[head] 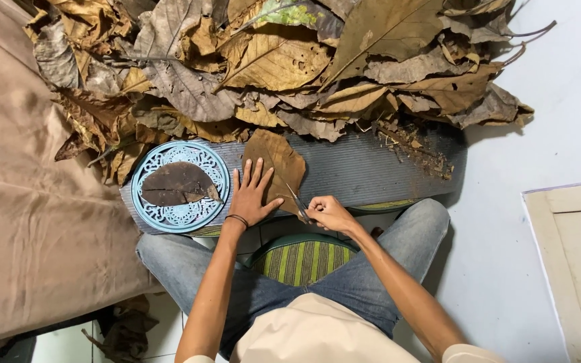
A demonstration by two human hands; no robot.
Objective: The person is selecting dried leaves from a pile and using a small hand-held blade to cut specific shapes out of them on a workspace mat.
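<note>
A dry brown leaf point(278, 161) lies on a grey ribbed mat point(364, 168) across my lap. My left hand point(250, 195) presses flat on the leaf's lower part, fingers spread. My right hand point(327, 214) is closed on a small pair of scissors point(298, 202), whose blades point up into the leaf's lower right edge. To the left a round light-blue openwork plate point(181, 187) rests on the mat and carries a cut dark brown leaf piece point(177, 183).
A big heap of dry brown leaves point(284, 60) covers the far side of the mat. Leaf crumbs point(415, 144) lie on the mat's right part. A tan cloth point(28, 202) lies at left, a pale board point(576, 249) at right, a striped cushion point(300, 259) between my knees.
</note>
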